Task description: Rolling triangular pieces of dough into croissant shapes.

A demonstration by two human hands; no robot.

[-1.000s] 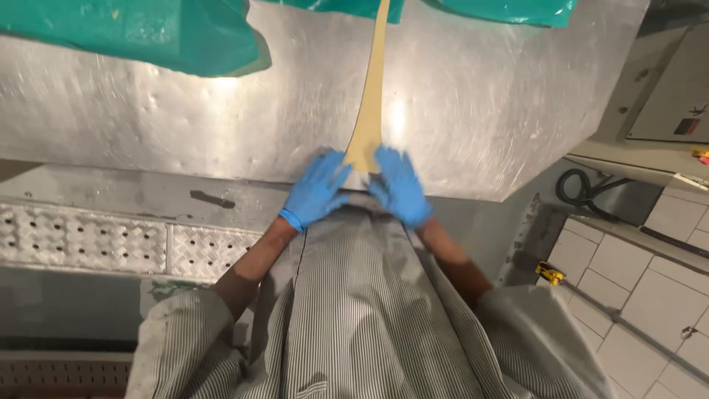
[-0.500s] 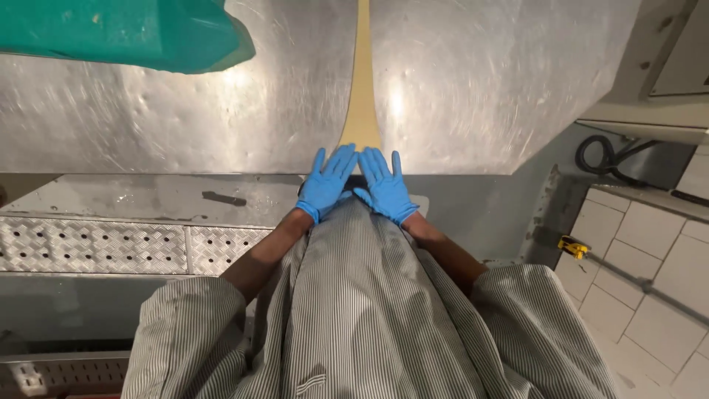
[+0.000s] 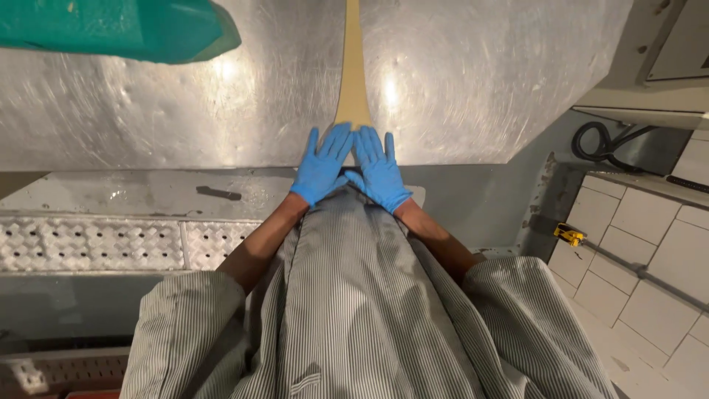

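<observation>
**Gloved hands flat on a strip of dough**

Where the pale dough strip (image 3: 353,81) runs down the middle of the steel table (image 3: 480,89), its near end is covered by two blue-gloved hands laid side by side. A green bin (image 3: 118,29) is seen at the upper left, cut off by the frame edge; whether anything lies in it cannot be told. The left hand (image 3: 323,165) is pressed flat, its fingers (image 3: 336,142) straight and only narrowly spread, resting on the widening end of the strip. The right hand (image 3: 379,170) is held the same way, fingers extended and close together, with its thumb touching the left hand. Nothing is gripped by either hand. The near edge of the strip is hidden beneath the palms and the striped coat (image 3: 354,295). A perforated metal tray (image 3: 96,244) is seen at the left, a black hose (image 3: 602,144) at the right by the tiled wall (image 3: 650,244). The strip's far end is cut off at the top.
</observation>
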